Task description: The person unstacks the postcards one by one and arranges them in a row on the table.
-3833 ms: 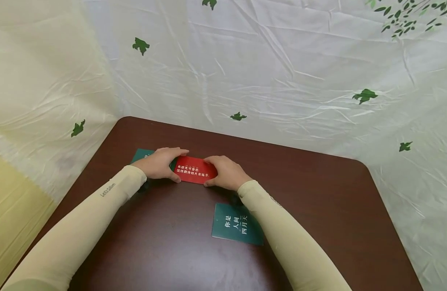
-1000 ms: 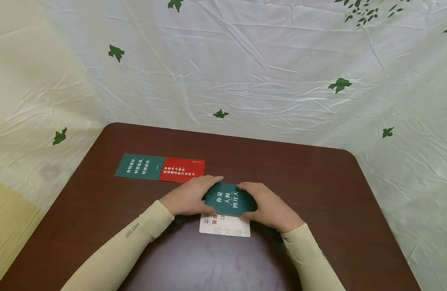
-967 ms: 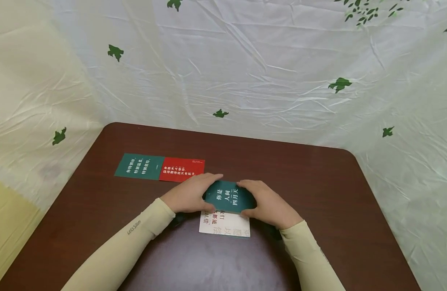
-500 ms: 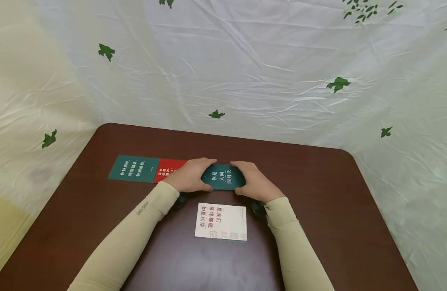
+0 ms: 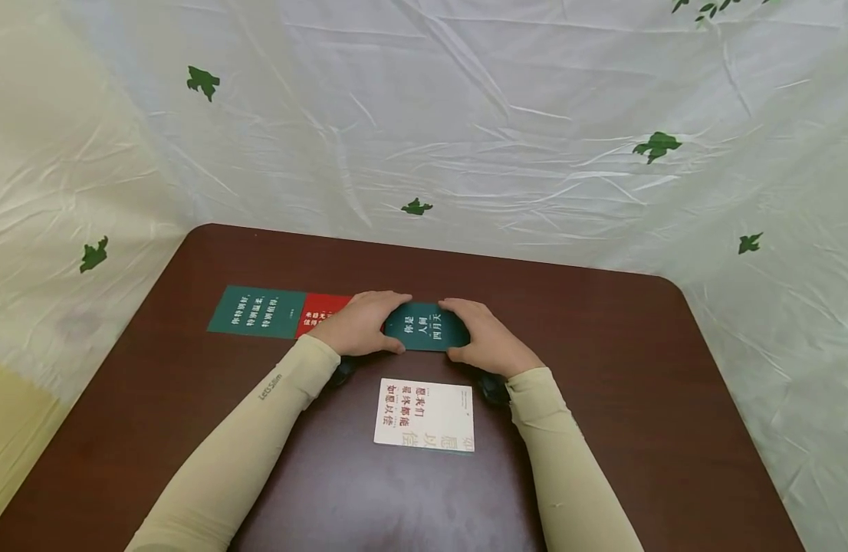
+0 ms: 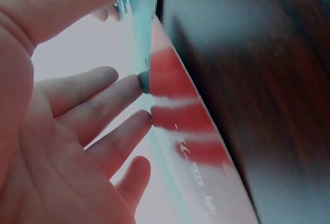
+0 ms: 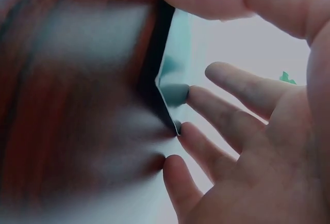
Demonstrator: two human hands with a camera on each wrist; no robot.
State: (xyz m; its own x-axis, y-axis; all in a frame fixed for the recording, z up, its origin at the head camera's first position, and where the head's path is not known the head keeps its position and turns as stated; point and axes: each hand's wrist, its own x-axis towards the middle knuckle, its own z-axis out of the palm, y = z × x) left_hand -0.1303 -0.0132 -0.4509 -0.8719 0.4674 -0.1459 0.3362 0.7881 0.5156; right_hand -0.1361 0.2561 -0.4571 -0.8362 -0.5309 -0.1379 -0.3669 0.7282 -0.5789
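The left hand (image 5: 358, 323) and right hand (image 5: 494, 339) hold the green card (image 5: 425, 328) at opposite ends, thumbs to its near side — just right of the red card (image 5: 319, 311) on the bench (image 5: 603, 376). Another green card (image 5: 253, 313) adjoins the red one's left edge; the white card (image 5: 425, 414) lies nearer the person.

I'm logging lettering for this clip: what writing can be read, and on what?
"你特别好,特别温柔,特别值得": left green card
"来路无…值得…": red card, remainder covered by left hand
"你是人间四月天": held green card
"愿我们最终都能如愿以偿": white card
"如愿以偿", larger, pale: white card
"LetsSlim", slightly blurred: left sleeve
Tiny print on cards: too small to read.
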